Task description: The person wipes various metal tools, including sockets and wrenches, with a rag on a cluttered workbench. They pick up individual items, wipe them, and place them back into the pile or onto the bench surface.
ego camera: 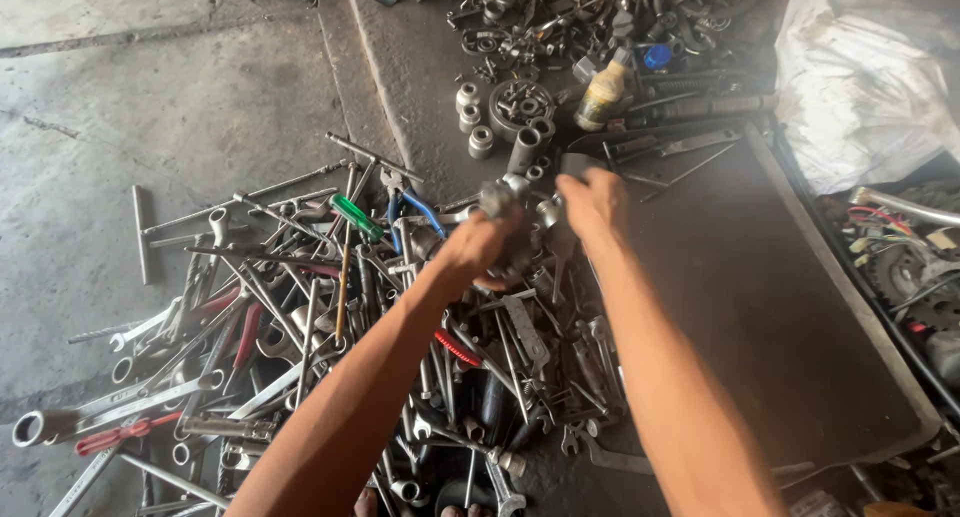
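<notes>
My left hand (478, 247) is closed around a grey metal part (500, 197), likely a socket, held above a heap of tools. My right hand (592, 205) hovers just to its right, fingers curled down among small metal pieces (548, 212); whether it grips one is blurred. Below both hands lies the big pile of wrenches and spanners (300, 347) on the concrete floor. A green-handled screwdriver (356, 217) and red-handled pliers (245, 332) lie in the pile.
A dark metal sheet (780, 307) lies on the right. Sockets (470, 117) and a heap of small parts (570, 27) sit at the top, with a yellow bottle (603, 94). A white sack (860, 77) and wires (900, 247) are far right.
</notes>
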